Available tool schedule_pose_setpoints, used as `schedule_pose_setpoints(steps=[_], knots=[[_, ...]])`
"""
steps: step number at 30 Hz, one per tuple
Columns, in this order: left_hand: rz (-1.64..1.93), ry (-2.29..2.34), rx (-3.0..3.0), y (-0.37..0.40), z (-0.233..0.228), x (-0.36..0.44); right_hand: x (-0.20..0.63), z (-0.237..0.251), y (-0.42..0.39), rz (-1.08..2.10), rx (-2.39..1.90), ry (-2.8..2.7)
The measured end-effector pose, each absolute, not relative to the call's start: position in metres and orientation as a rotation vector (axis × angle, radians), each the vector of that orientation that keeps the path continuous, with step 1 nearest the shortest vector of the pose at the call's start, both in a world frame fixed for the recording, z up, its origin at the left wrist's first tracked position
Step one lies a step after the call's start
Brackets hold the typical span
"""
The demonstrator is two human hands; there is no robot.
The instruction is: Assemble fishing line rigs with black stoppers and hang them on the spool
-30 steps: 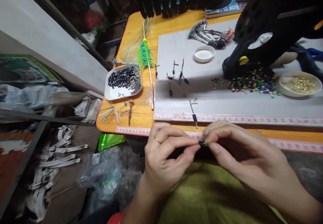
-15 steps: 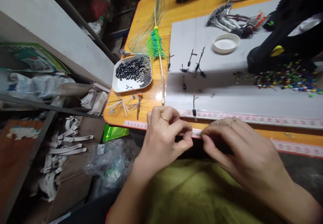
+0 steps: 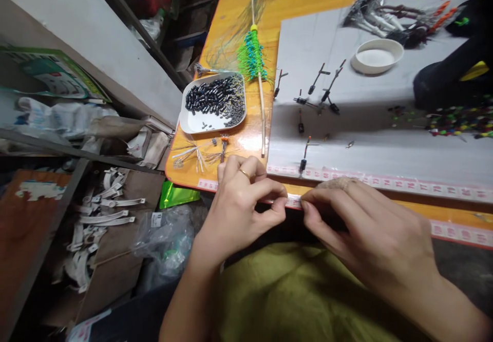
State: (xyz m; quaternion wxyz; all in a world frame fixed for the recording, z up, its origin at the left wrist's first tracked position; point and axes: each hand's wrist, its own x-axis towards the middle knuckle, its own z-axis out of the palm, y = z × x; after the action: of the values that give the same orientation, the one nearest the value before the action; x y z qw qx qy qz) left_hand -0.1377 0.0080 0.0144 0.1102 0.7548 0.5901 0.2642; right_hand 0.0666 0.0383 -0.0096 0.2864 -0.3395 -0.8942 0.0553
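Note:
At the table's front edge, my left hand (image 3: 241, 203) is closed, with thumb and index finger pinched together and a ring on one finger. Facing it just to the right, my right hand (image 3: 370, 229) also pinches thumb against index finger. Whatever lies between either set of fingertips is too fine or hidden to make out. A pink-and-white measuring tape (image 3: 294, 201) runs along the edge under both hands and shows in the narrow gap between them. Just beyond the hands, a small black piece with a thin stem (image 3: 303, 165) lies by a second measuring tape (image 3: 389, 183).
At the left, a white tray (image 3: 191, 124) holds black tubes and small grey pieces. A stick (image 3: 263, 121) carries green and blue bits. Several black stemmed pieces lie on the white board (image 3: 365, 95), with a white dish (image 3: 377, 57) and colourful beads (image 3: 458, 121). Shelves stand left.
The view has shifted, so the tabletop things appear farther right and slightly higher. Both hands keep their pinches at the edge, with the gap between them slightly narrower.

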Motion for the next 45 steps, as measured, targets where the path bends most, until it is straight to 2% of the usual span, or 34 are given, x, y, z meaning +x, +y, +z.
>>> schedule_pose_setpoints(steps=[25,45], knots=[[0.846,1.740,2.216,0.008,0.007,-0.135,0.088,-0.005,0.033,0.094,-0.956,-2.367],[0.829,1.770,2.218,0.008,0.008,-0.134,0.096,-0.007,0.031,0.263,-0.972,-2.365]])
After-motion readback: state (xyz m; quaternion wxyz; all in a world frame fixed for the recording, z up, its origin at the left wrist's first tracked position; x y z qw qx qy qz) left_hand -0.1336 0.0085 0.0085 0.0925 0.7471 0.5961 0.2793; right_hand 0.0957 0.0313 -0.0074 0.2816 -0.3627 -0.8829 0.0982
